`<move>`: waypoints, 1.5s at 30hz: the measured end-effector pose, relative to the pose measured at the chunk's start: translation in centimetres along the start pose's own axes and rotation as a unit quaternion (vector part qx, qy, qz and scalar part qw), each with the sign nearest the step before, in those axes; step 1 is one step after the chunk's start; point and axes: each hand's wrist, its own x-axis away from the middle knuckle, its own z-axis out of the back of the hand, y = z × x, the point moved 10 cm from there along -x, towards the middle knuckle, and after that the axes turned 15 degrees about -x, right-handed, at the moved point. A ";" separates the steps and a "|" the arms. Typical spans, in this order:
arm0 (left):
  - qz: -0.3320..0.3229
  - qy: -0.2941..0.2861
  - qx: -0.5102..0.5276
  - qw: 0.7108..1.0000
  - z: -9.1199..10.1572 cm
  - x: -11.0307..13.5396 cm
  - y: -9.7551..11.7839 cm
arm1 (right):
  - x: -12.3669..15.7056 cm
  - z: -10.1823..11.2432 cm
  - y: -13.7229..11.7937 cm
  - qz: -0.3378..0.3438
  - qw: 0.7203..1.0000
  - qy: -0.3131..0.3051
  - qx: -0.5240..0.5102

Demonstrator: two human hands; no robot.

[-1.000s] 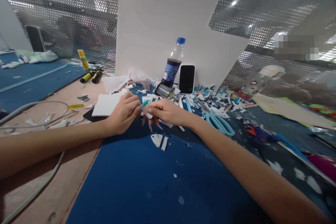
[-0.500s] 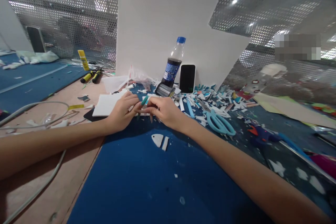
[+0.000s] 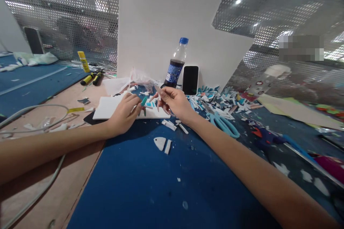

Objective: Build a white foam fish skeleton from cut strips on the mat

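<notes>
My left hand [image 3: 124, 113] rests on the edge of a white foam sheet [image 3: 110, 108] and pinches a small teal tool [image 3: 143, 101] between its fingers. My right hand [image 3: 174, 102] is raised a little above the blue mat [image 3: 150, 182], fingers pinched on a thin pale strip [image 3: 157, 89] that points up and left. Two small white strips [image 3: 172, 126] lie on the mat just below my right hand. A white fin-shaped cut-out [image 3: 160, 143] and a sliver lie nearer to me.
A cola bottle [image 3: 176, 63] and a black phone [image 3: 190, 80] stand against a white board [image 3: 161, 18]. Light-blue scissors [image 3: 223, 123] lie right of my hand amid a heap of foam scraps [image 3: 223, 102]. A grey cable [image 3: 34, 114] loops at left.
My right hand has lifted off the mat and moved back and right with the strip, away from my left hand. White strips now lie where it was. My left hand has barely moved.
</notes>
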 end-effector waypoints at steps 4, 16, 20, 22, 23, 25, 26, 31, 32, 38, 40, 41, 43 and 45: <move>0.017 -0.007 -0.051 0.999 -1.1 0.3 -0.6 | 0.0 0.0 0.1 -0.037 0.998 -0.004 -0.046; -0.060 0.094 -0.083 0.990 2.1 0.9 1.7 | 0.9 -0.9 1.6 -0.114 0.983 0.061 -0.133; -0.062 0.155 -0.073 0.983 3.0 1.3 1.5 | 1.7 -1.8 2.5 -0.163 0.976 0.085 -0.120; -0.062 0.160 -0.077 0.982 3.0 1.3 1.4 | 2.1 -2.2 2.9 -0.184 0.969 0.088 -0.140; -0.066 0.156 -0.083 0.982 2.9 1.3 1.5 | 2.2 -2.3 3.2 -0.193 0.964 0.090 -0.156; -0.081 0.157 -0.089 0.980 3.0 1.3 1.9 | 2.4 -2.6 3.6 -0.208 0.955 0.093 -0.189; -0.089 0.164 -0.087 0.979 3.2 1.4 2.2 | 2.4 -2.7 3.7 -0.213 0.951 0.098 -0.203; -0.119 0.191 -0.078 0.971 4.2 1.8 3.4 | 2.7 -2.5 4.2 -0.246 0.929 0.130 -0.244; -0.119 0.193 -0.076 0.971 4.3 1.9 3.5 | 2.7 -2.4 4.2 -0.249 0.926 0.134 -0.249; -0.109 0.154 -0.103 0.977 3.6 1.7 3.7 | 3.9 -1.5 5.2 -0.303 0.881 0.221 -0.287; -0.112 0.146 -0.148 0.972 3.3 1.7 4.0 | 4.3 -1.4 5.7 -0.315 0.872 0.238 -0.290; -0.119 0.143 -0.167 0.968 3.2 1.7 4.2 | 4.4 -1.3 5.9 -0.316 0.870 0.245 -0.289; -0.142 0.139 -0.188 0.962 2.9 1.7 4.7 | 4.6 -1.2 6.2 -0.318 0.866 0.260 -0.287; -0.157 0.135 -0.197 0.958 2.6 1.8 4.9 | 4.8 -1.1 6.4 -0.317 0.863 0.274 -0.283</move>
